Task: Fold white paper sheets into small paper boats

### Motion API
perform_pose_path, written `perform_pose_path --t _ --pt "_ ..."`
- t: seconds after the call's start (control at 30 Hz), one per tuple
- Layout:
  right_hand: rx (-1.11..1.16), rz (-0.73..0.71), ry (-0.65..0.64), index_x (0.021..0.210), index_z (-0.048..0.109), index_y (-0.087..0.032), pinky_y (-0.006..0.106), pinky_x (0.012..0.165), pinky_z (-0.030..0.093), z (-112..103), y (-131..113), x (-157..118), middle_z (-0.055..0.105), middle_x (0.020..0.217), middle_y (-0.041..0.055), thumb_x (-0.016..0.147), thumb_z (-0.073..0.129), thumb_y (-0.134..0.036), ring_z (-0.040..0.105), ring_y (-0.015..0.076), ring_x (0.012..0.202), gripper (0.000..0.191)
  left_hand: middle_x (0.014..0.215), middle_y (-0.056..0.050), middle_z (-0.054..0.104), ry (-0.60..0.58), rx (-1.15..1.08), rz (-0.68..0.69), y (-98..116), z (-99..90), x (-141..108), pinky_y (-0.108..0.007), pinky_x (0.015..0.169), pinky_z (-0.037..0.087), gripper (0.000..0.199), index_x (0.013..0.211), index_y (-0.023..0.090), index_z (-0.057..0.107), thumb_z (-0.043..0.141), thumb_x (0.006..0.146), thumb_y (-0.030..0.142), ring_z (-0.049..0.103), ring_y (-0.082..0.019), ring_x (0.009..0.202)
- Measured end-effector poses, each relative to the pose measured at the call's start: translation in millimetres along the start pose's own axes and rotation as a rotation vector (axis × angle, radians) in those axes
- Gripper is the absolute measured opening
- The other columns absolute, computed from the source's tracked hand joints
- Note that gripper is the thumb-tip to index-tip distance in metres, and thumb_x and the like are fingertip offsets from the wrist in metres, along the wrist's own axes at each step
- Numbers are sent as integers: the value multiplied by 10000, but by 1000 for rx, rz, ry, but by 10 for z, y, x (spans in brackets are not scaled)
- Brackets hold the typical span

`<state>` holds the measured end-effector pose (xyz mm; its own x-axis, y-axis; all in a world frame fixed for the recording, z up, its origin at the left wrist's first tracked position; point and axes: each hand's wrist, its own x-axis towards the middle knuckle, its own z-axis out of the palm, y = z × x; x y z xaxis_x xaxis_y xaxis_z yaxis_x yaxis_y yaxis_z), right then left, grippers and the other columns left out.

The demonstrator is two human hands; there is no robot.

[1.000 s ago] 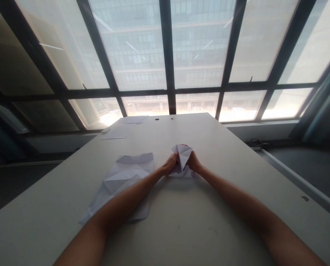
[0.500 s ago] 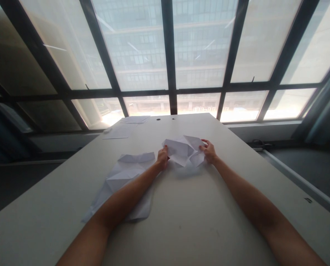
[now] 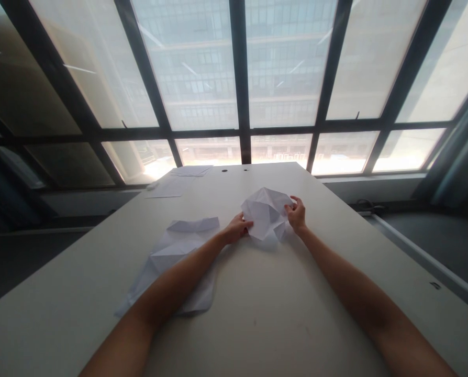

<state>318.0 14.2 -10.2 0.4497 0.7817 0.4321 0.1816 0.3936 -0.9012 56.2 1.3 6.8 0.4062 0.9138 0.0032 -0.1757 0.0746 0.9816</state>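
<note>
Currently a creased paper sheet [image 3: 266, 212] is gripped mid-frame by left hand [image 3: 237, 229] and right hand [image 3: 296, 213], only partly folded. Another creased sheet [image 3: 173, 262] is seen lower left on the desk [image 3: 265, 314], apparently already worked.

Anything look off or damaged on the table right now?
Nothing spilled or broken. The creased paper held between left hand and right hand is heavily crumpled with fold lines; a second creased sheet lies askew under the left forearm.

2 bare forearms, no sleeves; red-painted nails.
</note>
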Motion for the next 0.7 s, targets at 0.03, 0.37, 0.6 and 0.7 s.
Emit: perform_pose_path --t 0.03,0.37,0.6,0.7 --pt "-9 19 0 1277 513 -136 275 571 499 5 -1 -10 660 787 26 693 655 -448 609 173 655 677 937 -102 730 41 26 13 -15 3 5 -290 674 554 526 1102 137 625 855 633 195 693 -212 765" --pt "34 277 -255 1428 378 -163 236 476 438 131 -25 -160 641 696 -14 618 725 -362 569 164 561 904 998 -103 721 382 14 239 -61 -15 121 -271 671 548 384 1100 147 583 733 751 206 672 -184 793" --pt "-99 20 -60 1289 510 -124 293 603 491 51 -37 -64 591 691 -6 707 574 -296 597 193 645 610 910 -91 707 456 165 336 -31 2 100 -283 656 526 429 1094 150 573 755 741 310 663 -197 749" --pt "-204 -136 -45 1263 531 -142 315 666 494 67 -120 -105 591 704 4 772 516 -252 600 197 666 504 923 -87 702 485 148 363 -18 20 94 -291 684 526 401 1088 163 564 732 758 317 668 -202 780"
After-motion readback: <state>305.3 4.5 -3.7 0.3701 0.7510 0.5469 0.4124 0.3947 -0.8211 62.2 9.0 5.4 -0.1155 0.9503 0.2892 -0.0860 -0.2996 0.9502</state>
